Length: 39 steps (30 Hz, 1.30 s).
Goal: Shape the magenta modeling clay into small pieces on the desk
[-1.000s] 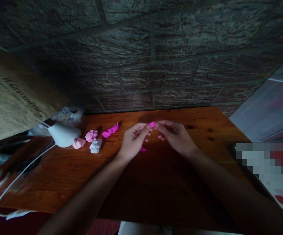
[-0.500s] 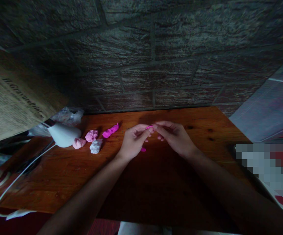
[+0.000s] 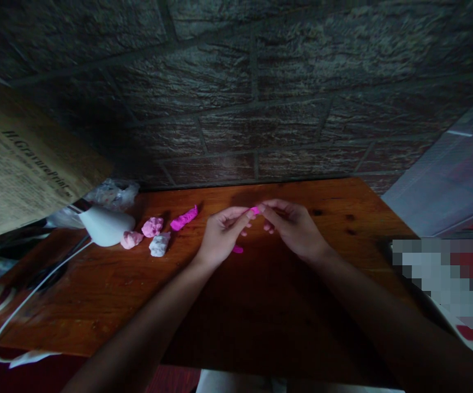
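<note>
Between the fingertips of both hands, just above the table, is a small piece of bright pink modelling clay (image 3: 255, 210). My left hand (image 3: 223, 232) pinches it from the left, thumb over fingers. From the other side my right hand (image 3: 291, 226) grips it with thumb and forefinger. Below my left hand, partly hidden by it, another magenta clay bit (image 3: 238, 249) lies on the wood. Further left sit a magenta clay roll (image 3: 184, 218), two pale pink lumps, one of them this pink lump (image 3: 153, 226), and a whitish lump (image 3: 159, 245).
The wooden table (image 3: 109, 300) meets a dark stone-patterned wall (image 3: 220, 82). At left stand a white lamp base (image 3: 107, 225) with its cable (image 3: 35, 297), a newspaper-print shade (image 3: 27, 158) and a crumpled plastic bag (image 3: 113, 194). A pale panel (image 3: 436, 180) rises at right.
The pink clay between my fingertips has turned from a thin edge to a broader face. My right fingers have shifted slightly up. The lumps on the table have stayed in place.
</note>
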{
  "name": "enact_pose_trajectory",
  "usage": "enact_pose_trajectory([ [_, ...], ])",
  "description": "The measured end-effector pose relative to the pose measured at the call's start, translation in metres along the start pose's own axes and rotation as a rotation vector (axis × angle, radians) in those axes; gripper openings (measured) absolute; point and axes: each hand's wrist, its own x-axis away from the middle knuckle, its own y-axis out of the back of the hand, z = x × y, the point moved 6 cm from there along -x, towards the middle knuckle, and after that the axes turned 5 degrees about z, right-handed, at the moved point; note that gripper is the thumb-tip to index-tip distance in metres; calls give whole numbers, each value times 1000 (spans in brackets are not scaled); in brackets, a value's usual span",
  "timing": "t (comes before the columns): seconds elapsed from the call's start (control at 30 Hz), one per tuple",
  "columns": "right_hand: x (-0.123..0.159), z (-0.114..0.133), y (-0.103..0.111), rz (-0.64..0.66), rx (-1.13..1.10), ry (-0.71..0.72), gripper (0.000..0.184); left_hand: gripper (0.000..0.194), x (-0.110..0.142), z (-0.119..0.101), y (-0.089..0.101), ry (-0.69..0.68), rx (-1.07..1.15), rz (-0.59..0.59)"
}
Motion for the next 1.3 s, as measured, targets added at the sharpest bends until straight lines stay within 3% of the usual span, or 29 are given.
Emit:
enact_pose_trajectory([
  [0.5,1,1,-3,25,13,-19,33,36,-1,0,-2,-55,-27,19],
  [0.77,-1,-1,2,-63,-67,-16,35,32,-1,-4,1,-45,49,-18],
  [1.3,0,1,0,-18,-62,-24,31,29,-3,5,-1,-9,221,26],
])
